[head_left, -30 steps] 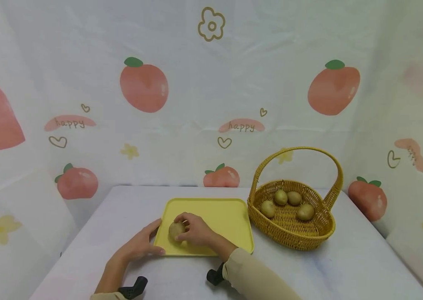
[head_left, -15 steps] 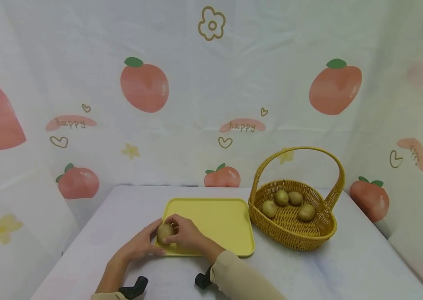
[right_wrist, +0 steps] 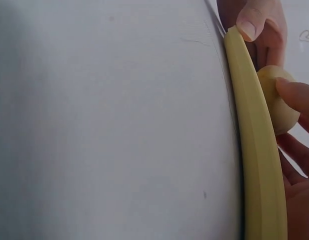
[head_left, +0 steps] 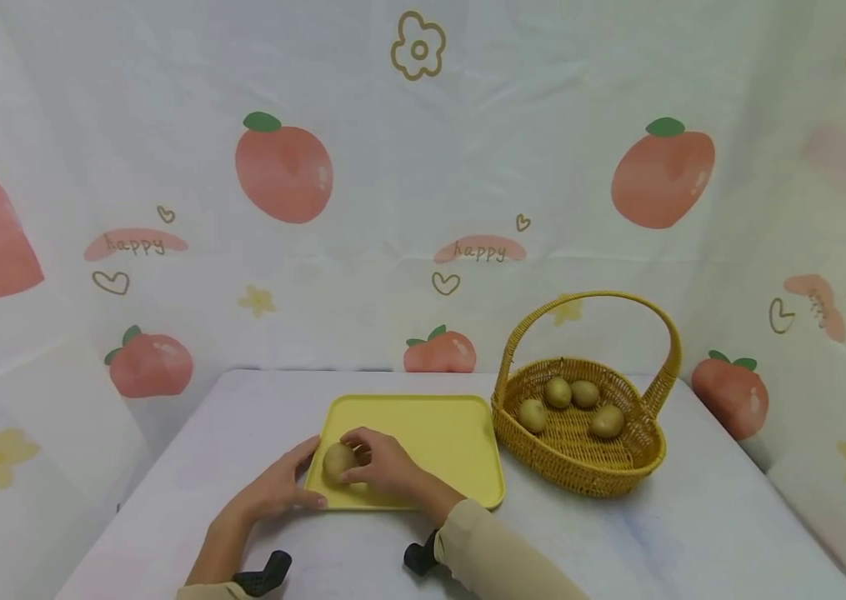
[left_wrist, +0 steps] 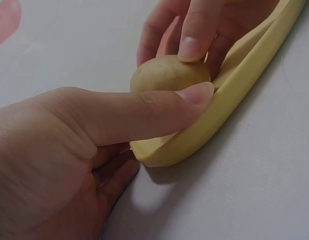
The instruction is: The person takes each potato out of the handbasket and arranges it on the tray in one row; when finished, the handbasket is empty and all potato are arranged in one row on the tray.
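Note:
A tan potato (head_left: 338,463) sits in the left part of a yellow tray (head_left: 430,433). My right hand (head_left: 385,467) holds it from the right side, thumb and fingers curled about it. At the tray's near left corner, my left hand (head_left: 280,483) grips the rim. The left wrist view shows the left thumb (left_wrist: 159,112) lying along the rim, in front of the potato (left_wrist: 169,75), while the other fingers are at the outside of the corner, partly hidden. Seen from the right wrist, the potato (right_wrist: 279,100) stands just behind the tray's near wall (right_wrist: 254,140).
To the right of the tray stands a wicker basket (head_left: 580,479) with a tall arched handle (head_left: 603,293). Several potatoes (head_left: 607,422) lie inside it. A white table (head_left: 257,408) carries everything, and a printed cloth (head_left: 362,292) hangs behind and at the sides.
My right hand has slid the potato left toward the left hand, then shifted slightly back right with it. The left hand has stayed at the tray corner.

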`<move>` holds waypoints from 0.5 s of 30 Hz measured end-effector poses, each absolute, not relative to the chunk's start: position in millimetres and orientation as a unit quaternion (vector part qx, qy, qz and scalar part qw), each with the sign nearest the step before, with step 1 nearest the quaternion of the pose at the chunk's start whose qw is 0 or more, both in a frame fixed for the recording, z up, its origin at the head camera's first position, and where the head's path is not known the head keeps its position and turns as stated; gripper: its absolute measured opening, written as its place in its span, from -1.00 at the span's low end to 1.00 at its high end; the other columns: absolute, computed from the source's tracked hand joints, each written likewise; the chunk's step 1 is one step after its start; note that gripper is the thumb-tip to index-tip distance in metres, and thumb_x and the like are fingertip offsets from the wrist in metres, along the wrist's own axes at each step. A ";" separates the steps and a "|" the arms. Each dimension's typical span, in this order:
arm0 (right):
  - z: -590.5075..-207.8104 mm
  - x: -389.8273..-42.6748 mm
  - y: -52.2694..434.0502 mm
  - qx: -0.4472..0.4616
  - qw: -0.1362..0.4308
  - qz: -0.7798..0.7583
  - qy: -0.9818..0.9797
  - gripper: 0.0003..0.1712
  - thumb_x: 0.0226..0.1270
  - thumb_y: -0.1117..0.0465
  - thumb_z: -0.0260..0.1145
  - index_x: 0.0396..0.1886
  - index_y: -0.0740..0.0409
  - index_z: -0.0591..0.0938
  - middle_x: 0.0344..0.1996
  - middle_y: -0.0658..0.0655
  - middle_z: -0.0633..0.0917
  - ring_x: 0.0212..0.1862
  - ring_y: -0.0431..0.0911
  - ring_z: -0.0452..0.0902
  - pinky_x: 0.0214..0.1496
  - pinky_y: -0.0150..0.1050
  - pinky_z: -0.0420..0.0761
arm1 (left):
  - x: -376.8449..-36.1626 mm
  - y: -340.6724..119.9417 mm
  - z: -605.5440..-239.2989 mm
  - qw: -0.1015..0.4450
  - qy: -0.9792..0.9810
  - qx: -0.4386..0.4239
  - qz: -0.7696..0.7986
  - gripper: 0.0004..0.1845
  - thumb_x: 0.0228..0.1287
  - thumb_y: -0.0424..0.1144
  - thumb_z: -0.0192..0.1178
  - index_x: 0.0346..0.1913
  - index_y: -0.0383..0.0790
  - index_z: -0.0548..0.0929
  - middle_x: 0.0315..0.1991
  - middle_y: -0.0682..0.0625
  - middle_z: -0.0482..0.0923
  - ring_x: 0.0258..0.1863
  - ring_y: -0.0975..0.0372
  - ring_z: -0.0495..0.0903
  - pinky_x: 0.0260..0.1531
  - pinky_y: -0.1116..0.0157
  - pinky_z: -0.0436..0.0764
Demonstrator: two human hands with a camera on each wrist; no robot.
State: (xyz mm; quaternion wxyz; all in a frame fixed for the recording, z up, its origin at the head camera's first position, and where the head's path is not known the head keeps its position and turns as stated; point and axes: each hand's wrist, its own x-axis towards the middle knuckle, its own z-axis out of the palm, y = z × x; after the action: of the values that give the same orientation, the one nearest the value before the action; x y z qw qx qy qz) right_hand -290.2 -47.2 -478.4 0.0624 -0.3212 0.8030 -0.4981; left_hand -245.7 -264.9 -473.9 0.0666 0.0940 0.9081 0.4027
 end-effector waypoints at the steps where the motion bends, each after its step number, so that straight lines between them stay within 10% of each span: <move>1: -478.5 -290.1 -47.2 -0.321 0.059 -0.496 0.805 -0.47 0.06 0.24 0.54 0.06 0.13 0.58 -0.09 -0.04 0.65 -0.09 -0.19 0.60 -0.02 -0.36 0.60 | -245.9 -265.1 -474.1 0.067 0.908 0.094 0.402 0.20 -0.25 -0.12 0.60 0.47 -0.42 0.13 0.45 -0.34 0.11 0.44 -0.22 0.01 0.37 -0.19 -0.01; 15: -478.3 -286.7 -56.4 -0.266 0.044 -0.507 0.819 -0.57 0.05 0.14 0.56 -0.05 0.02 0.64 -0.22 -0.14 0.65 -0.25 -0.27 0.58 -0.18 -0.44 0.56 | -245.6 -264.9 -472.5 0.068 0.908 0.098 0.401 0.20 -0.23 -0.11 0.59 0.47 -0.43 0.12 0.45 -0.35 0.11 0.43 -0.24 0.01 0.37 -0.20 -0.02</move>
State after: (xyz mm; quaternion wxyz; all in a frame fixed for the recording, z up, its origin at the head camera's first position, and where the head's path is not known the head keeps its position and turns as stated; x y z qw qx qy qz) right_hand -286.7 -56.4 -478.3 0.0437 -0.2659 0.8190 -0.5066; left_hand -245.6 -264.9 -472.5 0.0679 0.0978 0.9085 0.4007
